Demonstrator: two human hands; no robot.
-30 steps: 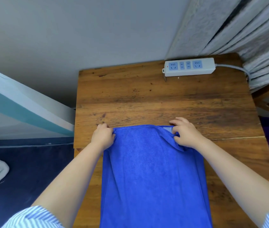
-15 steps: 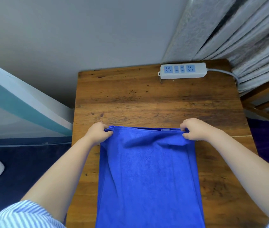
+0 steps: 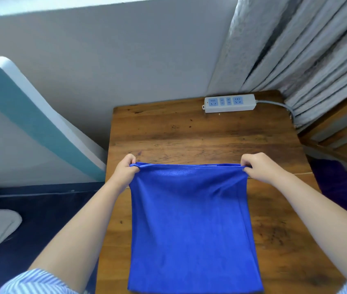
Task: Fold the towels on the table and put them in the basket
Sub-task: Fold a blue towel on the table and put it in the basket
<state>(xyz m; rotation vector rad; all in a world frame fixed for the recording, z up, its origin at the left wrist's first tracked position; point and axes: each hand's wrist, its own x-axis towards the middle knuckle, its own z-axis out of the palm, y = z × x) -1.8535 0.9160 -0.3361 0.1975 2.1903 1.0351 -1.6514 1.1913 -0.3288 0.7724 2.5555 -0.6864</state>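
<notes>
Blue cloth is stretched between two hands: the towel (image 3: 191,219) is pinched at its far corners, the left hand (image 3: 126,170) curled on one corner and the right hand (image 3: 258,168) curled on the other, both lifted a little off the table (image 3: 189,134). From the hands the towel runs back toward the person, draped over the near part of the wood.

To do this step well, I would keep the top edge taut and level between the two pinches, check that the layers at each corner are caught together, then carry the edge over so corners meet squarely before letting go.

Beyond the hands the worn brown wood lies bare up to a white power strip (image 3: 230,103). Past the right hand hang grey curtains (image 3: 295,49). No basket is in view.
</notes>
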